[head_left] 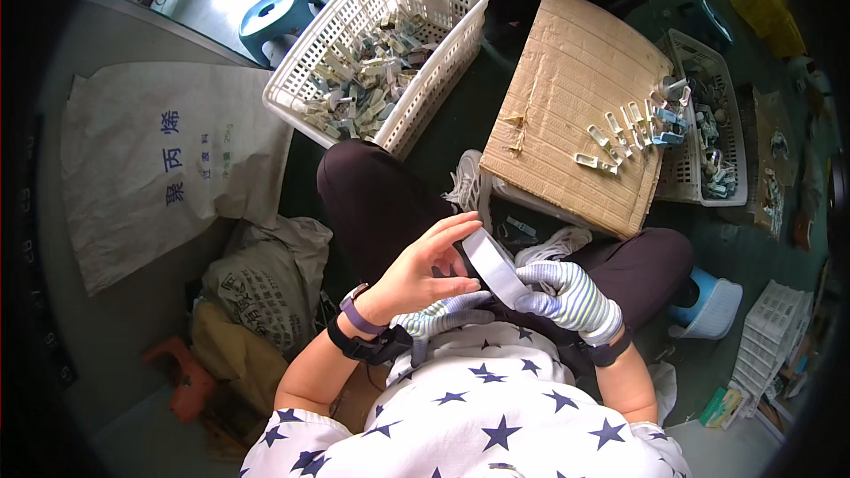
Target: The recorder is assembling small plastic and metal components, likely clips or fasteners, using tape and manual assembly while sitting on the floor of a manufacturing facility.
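Observation:
A roll of white tape [496,267] is held tilted above my lap, between my two hands. My left hand [429,257] is bare and curves round the roll's left side, fingertips by its upper edge and thumb by its lower edge. On the roll's right side, my right hand [571,296], in a striped knit glove, pinches the rim. Under my left wrist lies another striped glove [443,317] on my lap. My left wrist carries a purple-strapped band [359,310].
Ahead stands a white basket [301,106] full of small plastic clips. A cardboard sheet [567,80] at front right bears a row of clips [620,134]. Beyond it is another basket [730,199]. Sacks [266,274] lie at left; a blue stool [713,305] stands at right.

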Tool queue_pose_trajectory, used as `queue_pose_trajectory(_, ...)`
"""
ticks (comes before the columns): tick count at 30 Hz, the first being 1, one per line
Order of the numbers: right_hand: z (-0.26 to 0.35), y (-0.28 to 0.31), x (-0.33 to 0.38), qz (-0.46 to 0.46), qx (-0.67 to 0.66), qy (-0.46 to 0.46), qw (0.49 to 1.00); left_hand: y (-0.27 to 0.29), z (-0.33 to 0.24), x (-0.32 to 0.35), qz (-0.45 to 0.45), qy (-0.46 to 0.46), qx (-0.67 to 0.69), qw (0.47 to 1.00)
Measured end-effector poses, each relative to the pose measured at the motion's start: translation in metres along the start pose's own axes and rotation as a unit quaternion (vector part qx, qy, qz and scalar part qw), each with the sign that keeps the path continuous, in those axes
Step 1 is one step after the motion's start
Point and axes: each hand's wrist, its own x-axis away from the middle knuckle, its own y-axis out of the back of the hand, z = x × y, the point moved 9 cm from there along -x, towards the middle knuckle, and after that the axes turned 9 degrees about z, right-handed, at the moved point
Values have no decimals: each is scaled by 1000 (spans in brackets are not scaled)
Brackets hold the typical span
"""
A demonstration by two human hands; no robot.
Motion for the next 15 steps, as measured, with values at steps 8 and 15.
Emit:
queue_pose_trajectory(8,18,-7,-5,12,185,-24,982,-4,-27,-9,61,-31,-80,994)
queue_pose_trajectory(15,39,-13,-4,5,241,-21,970,-23,-32,-22,99,-80,-205,970)
